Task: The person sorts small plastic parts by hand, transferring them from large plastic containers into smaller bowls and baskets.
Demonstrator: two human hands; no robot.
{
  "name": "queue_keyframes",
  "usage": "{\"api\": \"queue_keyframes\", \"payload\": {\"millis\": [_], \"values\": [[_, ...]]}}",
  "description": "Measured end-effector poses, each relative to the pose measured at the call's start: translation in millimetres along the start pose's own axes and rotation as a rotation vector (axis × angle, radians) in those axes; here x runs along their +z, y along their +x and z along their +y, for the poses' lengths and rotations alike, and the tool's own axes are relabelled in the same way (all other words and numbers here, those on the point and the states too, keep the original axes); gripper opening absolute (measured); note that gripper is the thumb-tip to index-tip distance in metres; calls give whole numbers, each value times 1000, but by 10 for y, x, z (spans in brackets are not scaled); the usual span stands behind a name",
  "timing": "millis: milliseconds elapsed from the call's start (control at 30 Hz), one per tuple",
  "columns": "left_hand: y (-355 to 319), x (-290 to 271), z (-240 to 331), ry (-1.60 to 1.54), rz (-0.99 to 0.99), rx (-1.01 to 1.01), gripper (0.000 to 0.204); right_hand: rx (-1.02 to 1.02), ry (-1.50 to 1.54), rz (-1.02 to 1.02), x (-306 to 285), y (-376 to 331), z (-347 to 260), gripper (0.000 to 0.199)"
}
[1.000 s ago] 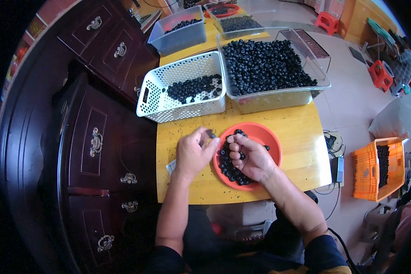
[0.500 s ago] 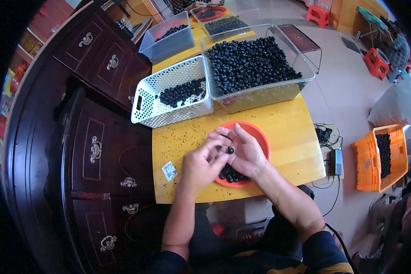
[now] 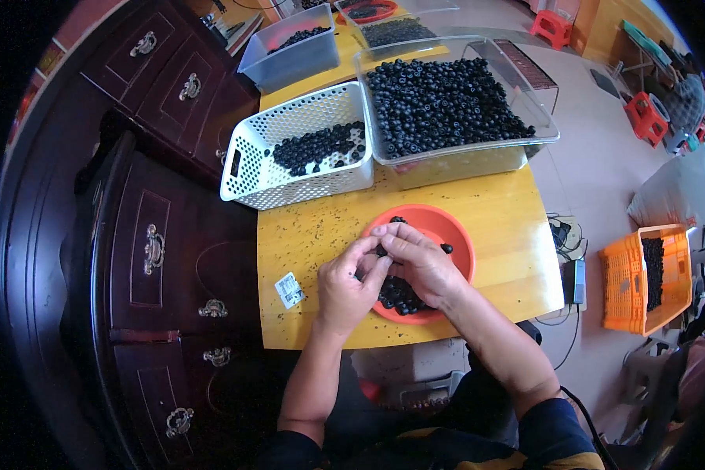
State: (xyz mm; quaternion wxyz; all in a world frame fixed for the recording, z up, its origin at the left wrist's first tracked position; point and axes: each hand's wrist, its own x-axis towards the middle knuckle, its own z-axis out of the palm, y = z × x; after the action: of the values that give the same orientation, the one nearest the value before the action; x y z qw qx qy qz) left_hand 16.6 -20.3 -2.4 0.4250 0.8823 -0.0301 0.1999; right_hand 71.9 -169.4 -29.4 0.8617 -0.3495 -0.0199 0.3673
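Note:
Over a red-orange plastic bowl (image 3: pixel 460 243), my two hands meet at the fingertips. My left hand (image 3: pixel 346 280) is closed, its thumb and fingers pinching a small black round piece (image 3: pixel 381 251). My right hand (image 3: pixel 424 265) is closed against the same piece, its thumb and index finger at the top of it. The fingers partly cover the piece, so its exact shape is hard to tell. More black pieces (image 3: pixel 400 298) lie in the bowl below my hands, and a single black piece (image 3: pixel 446 248) sits toward its right side.
Behind the bowl stand a white perforated basket (image 3: pixel 298 186) and a large clear bin (image 3: pixel 462 168), both with black pieces. A grey bin (image 3: pixel 294 70) is farther back. Left is a dark drawer cabinet (image 3: pixel 164 211); an orange crate (image 3: pixel 642 305) is at right. A label (image 3: pixel 289 291) lies on the yellow table (image 3: pixel 509 266).
My right hand was open, palm up with a black piece on it; its fingers have now closed to meet my left fingertips. The view has shifted slightly.

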Motion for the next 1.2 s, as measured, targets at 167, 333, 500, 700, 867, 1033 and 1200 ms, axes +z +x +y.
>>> {"api": "queue_keyframes", "payload": {"millis": [167,333,500,700,867,1033,1200], "values": [[-54,-95,-18,30,-38,76,33,-20,-249,-44,-34,15,31,21],[-55,-114,-12,20,-22,111,35,-1,-203,-67,-13,34,35,20],[-69,-132,0,-255,26,20,25,59,-28,-110,-27,49,45,16],[-68,-102,-60,-407,10,-42,13,110,109,-155,-40,30,79,17],[-71,-48,-94,-497,73,-78,9,128,159,-161,-38,13,76,17],[-33,-174,-42,-413,22,-113,13,125,170,-174,-70,27,38,19],[-18,-151,-40,-155,-24,8,30,120,230,-208,-54,28,50,21]]}}
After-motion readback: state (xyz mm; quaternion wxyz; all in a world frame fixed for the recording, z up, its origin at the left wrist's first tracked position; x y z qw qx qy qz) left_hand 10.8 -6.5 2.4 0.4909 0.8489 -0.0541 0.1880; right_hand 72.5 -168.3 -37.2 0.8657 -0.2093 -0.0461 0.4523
